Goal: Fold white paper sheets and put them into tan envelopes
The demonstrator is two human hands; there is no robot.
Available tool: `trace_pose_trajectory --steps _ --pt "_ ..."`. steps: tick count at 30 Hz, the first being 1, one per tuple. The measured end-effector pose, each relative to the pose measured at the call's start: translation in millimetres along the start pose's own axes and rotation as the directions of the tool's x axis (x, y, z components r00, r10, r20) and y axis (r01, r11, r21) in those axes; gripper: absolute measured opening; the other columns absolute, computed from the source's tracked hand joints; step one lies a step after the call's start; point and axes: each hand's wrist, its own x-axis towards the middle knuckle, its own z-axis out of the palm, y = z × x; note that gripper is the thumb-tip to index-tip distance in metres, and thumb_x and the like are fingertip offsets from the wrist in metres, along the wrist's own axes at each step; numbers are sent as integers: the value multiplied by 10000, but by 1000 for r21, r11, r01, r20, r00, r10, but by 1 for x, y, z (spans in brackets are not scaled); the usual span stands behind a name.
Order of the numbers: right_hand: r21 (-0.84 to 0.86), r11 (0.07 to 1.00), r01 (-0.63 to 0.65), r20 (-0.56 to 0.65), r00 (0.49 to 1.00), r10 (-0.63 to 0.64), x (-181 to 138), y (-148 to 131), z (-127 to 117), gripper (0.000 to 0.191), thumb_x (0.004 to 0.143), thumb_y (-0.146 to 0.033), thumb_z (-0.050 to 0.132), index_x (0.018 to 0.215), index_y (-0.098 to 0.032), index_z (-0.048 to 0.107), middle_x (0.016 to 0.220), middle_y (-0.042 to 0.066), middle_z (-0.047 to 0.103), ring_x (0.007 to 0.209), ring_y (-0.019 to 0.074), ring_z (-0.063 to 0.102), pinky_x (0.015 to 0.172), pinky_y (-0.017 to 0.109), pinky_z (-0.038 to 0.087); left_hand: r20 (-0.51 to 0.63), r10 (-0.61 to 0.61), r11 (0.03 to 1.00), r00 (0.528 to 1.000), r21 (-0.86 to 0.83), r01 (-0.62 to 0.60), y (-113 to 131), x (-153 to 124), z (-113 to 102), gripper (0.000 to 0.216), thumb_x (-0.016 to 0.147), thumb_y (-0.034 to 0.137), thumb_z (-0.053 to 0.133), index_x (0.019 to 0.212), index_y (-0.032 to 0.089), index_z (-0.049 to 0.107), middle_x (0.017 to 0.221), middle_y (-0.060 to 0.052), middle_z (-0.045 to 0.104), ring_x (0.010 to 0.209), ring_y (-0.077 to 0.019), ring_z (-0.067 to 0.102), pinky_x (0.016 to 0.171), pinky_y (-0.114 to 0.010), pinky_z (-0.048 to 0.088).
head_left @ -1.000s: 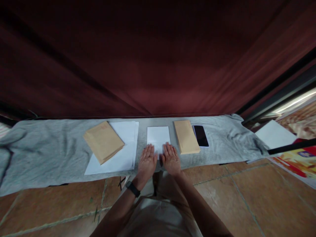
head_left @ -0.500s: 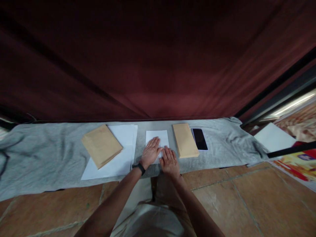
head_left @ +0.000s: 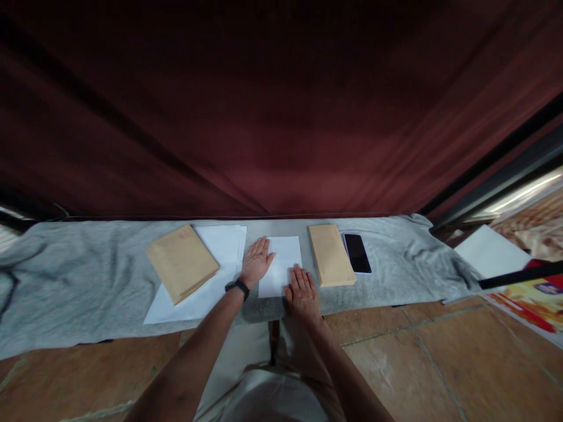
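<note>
A small white sheet of paper [head_left: 281, 266] lies flat in front of me on a grey cloth. Stretched out along its left edge is my left hand [head_left: 256, 262], open, with a dark band on the wrist. My right hand [head_left: 303, 293] rests flat and open over the sheet's lower right corner, covering it. Just right of that hand is a stack of brown envelopes [head_left: 332, 255]. Left of my left hand, larger white sheets [head_left: 222, 246] lie with more brown envelopes [head_left: 182, 264] on top.
A phone [head_left: 358, 253] with a dark screen lies right of the envelope stack. The grey cloth [head_left: 101, 275] covers the long narrow surface. Behind it hangs a dark red curtain [head_left: 272, 129]. Below is a tiled floor [head_left: 396, 357]; a white board [head_left: 490, 252] stands at far right.
My left hand has slid left from the middle of the small sheet to its left edge, uncovering most of it. The right hand stays at the lower right corner.
</note>
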Motion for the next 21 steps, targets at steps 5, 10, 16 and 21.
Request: trace_pose_trajectory --steps 5,10,16,21 --pt "9 1000 14 -17 1000 -14 0 1 1 574 1032 -336 431 1560 -118 373 1572 172 438 1451 299 410 1190 500 317 -6 51 998 999 -40 -52 28 -38 -8 533 1026 336 342 1490 105 466 1557 -168 466 1490 -266 372 1211 -496 349" --pt "-2 1000 5 6 1000 -5 -1 0 0 560 1038 -327 426 1556 -119 378 1586 163 420 1464 286 395 1193 481 318 45 240 969 970 -67 -236 51 -108 -17 506 1030 346 389 1496 159 457 1574 -132 455 1487 -238 379 1213 -475 360" --pt "-1 1000 -12 51 999 12 -1 0 -4 575 1041 -331 431 1575 -134 348 1599 155 397 1472 286 381 1214 496 287 61 236 972 970 -8 -236 47 -136 -29 565 1023 392 429 1522 128 405 1583 -151 436 1502 -243 348 1226 -463 346" --pt "60 998 -5 76 997 1 6 -13 -10 548 1051 -313 399 1576 -165 352 1601 128 401 1488 276 361 1216 511 292 55 235 972 971 12 -236 46 -138 -27 573 1014 372 435 1524 111 400 1589 -169 418 1508 -258 334 1232 -481 332"
